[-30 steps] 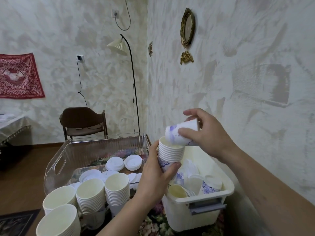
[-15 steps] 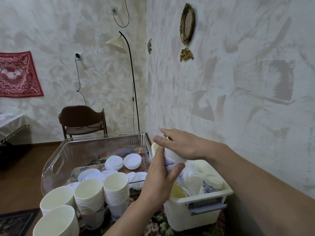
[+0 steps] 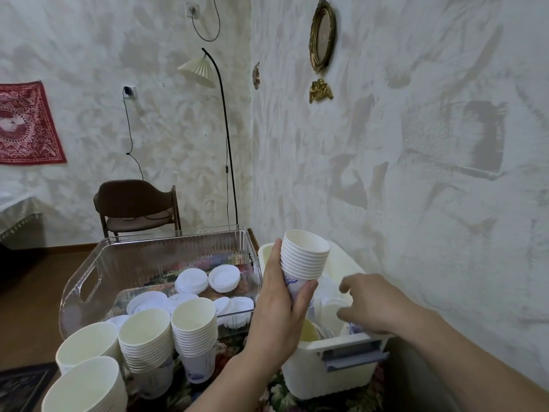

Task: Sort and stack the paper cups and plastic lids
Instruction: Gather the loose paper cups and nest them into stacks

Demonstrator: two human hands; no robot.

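The cup that the right hand (image 3: 368, 304) was holding a second ago now sits on top of the stack of cups (image 3: 303, 263), and the stack looks one cup taller. The right hand has let go and moved down into the white bin (image 3: 335, 379). Its fingers are spread and loose, with nothing in its grip that I can see (the fingertips are a bit blurry). It looks like it is going for the next cup.

The left hand (image 3: 282, 310) has its grip wrapped around the lower part of the stack and holds it up above the near corner of the white bin. So one more cup is sorted, and more wait in the bin.

On the table at the left stand four more cup stacks (image 3: 193, 331). Behind them is a clear bin (image 3: 98, 281) with white lids (image 3: 208, 279) lying loose and in small piles.

Some things are hard to see. The left hand and the stack hide part of the white bin, so I cannot count the cups in it. The nearest cup stacks are cut off by the bottom edge. The lids behind the cup stacks are partly hidden too.
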